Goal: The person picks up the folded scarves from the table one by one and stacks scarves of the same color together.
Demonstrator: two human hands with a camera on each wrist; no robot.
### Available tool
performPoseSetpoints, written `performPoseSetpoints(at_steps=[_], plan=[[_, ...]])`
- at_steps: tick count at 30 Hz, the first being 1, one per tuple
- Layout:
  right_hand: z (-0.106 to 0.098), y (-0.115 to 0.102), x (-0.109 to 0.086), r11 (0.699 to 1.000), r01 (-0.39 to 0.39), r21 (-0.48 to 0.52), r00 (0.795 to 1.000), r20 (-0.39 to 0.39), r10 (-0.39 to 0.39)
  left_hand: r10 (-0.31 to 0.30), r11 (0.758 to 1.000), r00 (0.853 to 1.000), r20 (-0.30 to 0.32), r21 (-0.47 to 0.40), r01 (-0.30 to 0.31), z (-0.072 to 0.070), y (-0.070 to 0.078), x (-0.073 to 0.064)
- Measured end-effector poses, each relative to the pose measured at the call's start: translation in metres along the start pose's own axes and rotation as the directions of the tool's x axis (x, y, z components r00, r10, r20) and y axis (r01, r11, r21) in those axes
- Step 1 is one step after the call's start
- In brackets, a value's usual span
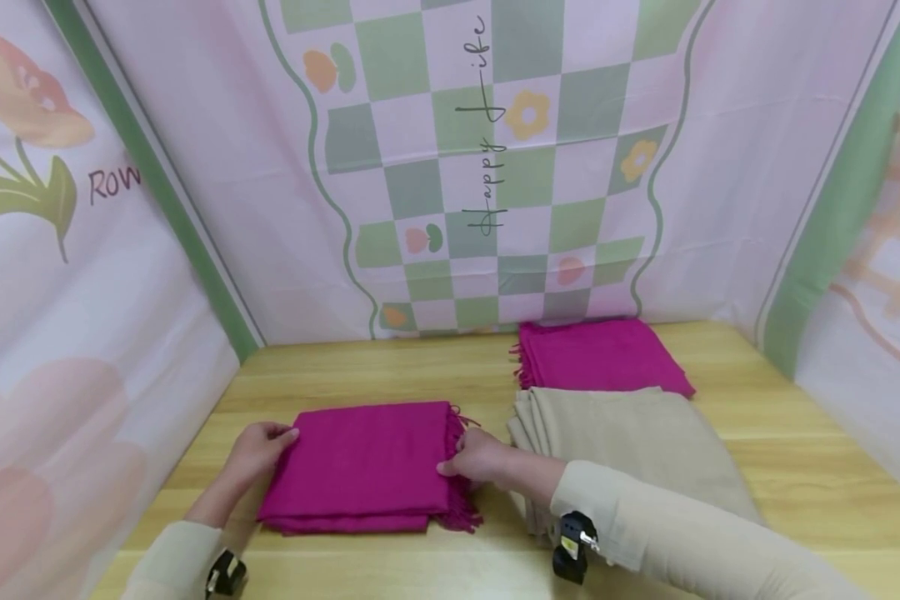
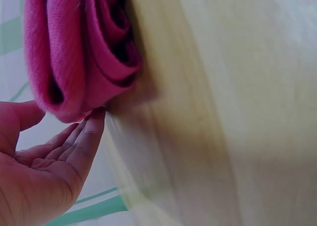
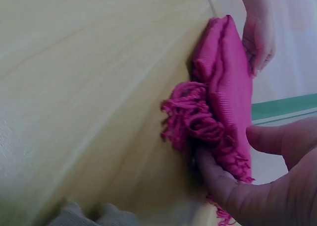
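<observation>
A folded magenta scarf [image 1: 367, 462] with a fringe [image 1: 461, 500] along its right side lies on the wooden table, in front of the person. At its left edge the left hand [image 1: 258, 450] pinches the cloth, thumb above and fingers [image 2: 89, 137] beneath the layered folds. On the fringed side the right hand [image 1: 482, 457] grips the edge. Its thumb [image 3: 267, 138] rests on the top face, and its fingers reach under the fringe, partly hidden by it.
To the right, a folded beige cloth [image 1: 630, 442] lies under the right forearm. Behind it is another folded magenta scarf [image 1: 600, 354] with fringe. Printed curtains [image 1: 457, 167] stand at the back and both sides of the table [image 1: 307, 375].
</observation>
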State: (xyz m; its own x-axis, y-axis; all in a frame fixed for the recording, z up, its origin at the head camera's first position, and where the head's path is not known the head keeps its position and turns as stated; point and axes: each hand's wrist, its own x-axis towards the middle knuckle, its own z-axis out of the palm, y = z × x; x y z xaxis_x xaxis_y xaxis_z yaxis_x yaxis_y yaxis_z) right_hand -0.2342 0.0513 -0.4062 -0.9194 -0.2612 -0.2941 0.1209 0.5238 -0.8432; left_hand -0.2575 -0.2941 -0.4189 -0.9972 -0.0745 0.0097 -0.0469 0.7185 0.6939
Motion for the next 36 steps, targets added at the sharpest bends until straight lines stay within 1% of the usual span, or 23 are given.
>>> performPoseSetpoints(at_steps=[2, 8, 11, 13, 16, 19, 23, 27, 29, 32, 36], plan=[[-0.003, -0.001, -0.001, 1.0, 0.001, -0.006, 1.0, 0.02, -0.001, -0.001, 1.0, 1.0, 0.002, -0.005, 0.001, -0.001, 0.001, 0.0], [-0.011, -0.006, -0.006, 0.999, 0.016, -0.032, 0.997, 0.07, -0.014, -0.003, 1.0, 1.0, -0.012, 0.02, 0.004, -0.002, 0.007, 0.004], [-0.017, -0.009, -0.01, 0.998, 0.032, -0.046, 0.996, 0.086, -0.028, 0.003, 1.0, 0.999, -0.033, 0.031, -0.002, -0.003, 0.014, 0.007], [-0.022, -0.011, -0.012, 0.996, 0.055, -0.064, 0.995, 0.092, -0.049, 0.028, 0.999, 0.998, -0.052, 0.036, -0.026, -0.003, 0.02, 0.009], [-0.035, -0.014, -0.015, 0.996, 0.068, -0.052, 0.992, 0.113, -0.061, 0.054, 0.998, 0.996, -0.07, 0.03, -0.052, 0.002, 0.031, 0.013], [-0.052, -0.019, -0.018, 0.995, 0.077, -0.067, 0.992, 0.104, -0.069, 0.078, 0.997, 0.994, -0.07, 0.014, -0.078, 0.011, 0.045, 0.021], [-0.079, -0.022, -0.02, 0.992, 0.101, -0.076, 0.992, 0.084, -0.095, 0.112, 0.994, 0.993, -0.045, -0.012, -0.113, 0.028, 0.069, 0.032], [-0.108, -0.02, -0.019, 0.989, 0.145, -0.004, 0.987, 0.075, -0.144, 0.149, 0.987, 0.989, -0.021, -0.056, -0.15, 0.045, 0.092, 0.039], [-0.122, -0.016, -0.018, 0.984, 0.176, 0.016, 0.983, 0.058, -0.177, 0.174, 0.982, 0.985, -0.009, -0.078, -0.175, 0.054, 0.104, 0.041], [-0.142, -0.009, -0.02, 0.981, 0.192, 0.036, 0.981, 0.017, -0.193, 0.224, 0.97, 0.975, -0.001, -0.098, -0.223, 0.067, 0.12, 0.045], [-0.166, 0.003, -0.022, 0.981, 0.182, 0.06, 0.983, -0.037, -0.18, 0.275, 0.956, 0.961, 0.017, -0.111, -0.271, 0.084, 0.138, 0.048]])
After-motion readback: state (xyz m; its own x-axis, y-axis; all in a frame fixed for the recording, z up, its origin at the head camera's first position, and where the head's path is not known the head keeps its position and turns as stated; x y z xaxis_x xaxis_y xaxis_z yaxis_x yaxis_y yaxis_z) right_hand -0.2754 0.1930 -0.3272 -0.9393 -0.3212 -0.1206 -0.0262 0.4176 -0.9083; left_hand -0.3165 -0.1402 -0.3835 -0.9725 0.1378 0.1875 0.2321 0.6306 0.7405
